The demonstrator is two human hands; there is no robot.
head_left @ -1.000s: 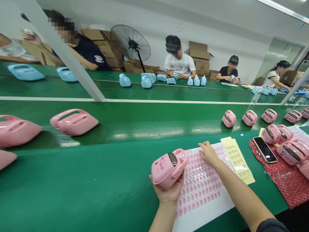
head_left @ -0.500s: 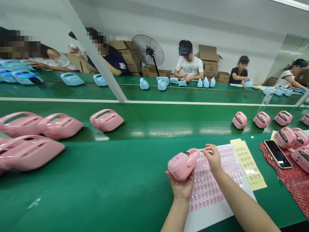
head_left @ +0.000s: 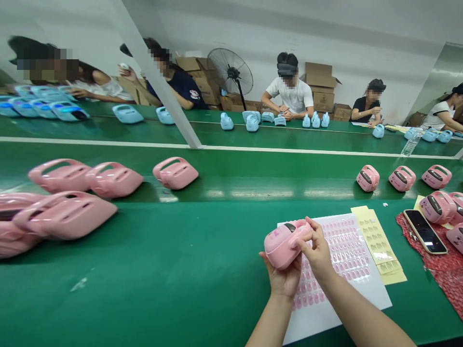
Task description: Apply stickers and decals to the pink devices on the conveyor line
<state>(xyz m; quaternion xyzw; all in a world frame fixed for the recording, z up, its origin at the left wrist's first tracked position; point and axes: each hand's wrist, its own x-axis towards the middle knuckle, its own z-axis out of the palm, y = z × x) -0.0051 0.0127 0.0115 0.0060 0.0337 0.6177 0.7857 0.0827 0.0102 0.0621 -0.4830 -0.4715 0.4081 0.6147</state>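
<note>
Head view: L hand (head_left: 284, 282) holds pink case (head_left: 278, 248) from below, fingers curved, prob. for steadiness; R hand (head_left: 320, 255) half-curled at handle (head_left: 299, 232), grip unclear

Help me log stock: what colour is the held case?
Head view: the case is mostly pink with a dark panel.

pink case (head_left: 279, 250) partly hidden, red wrap (head_left: 443, 267) cropped right
</note>
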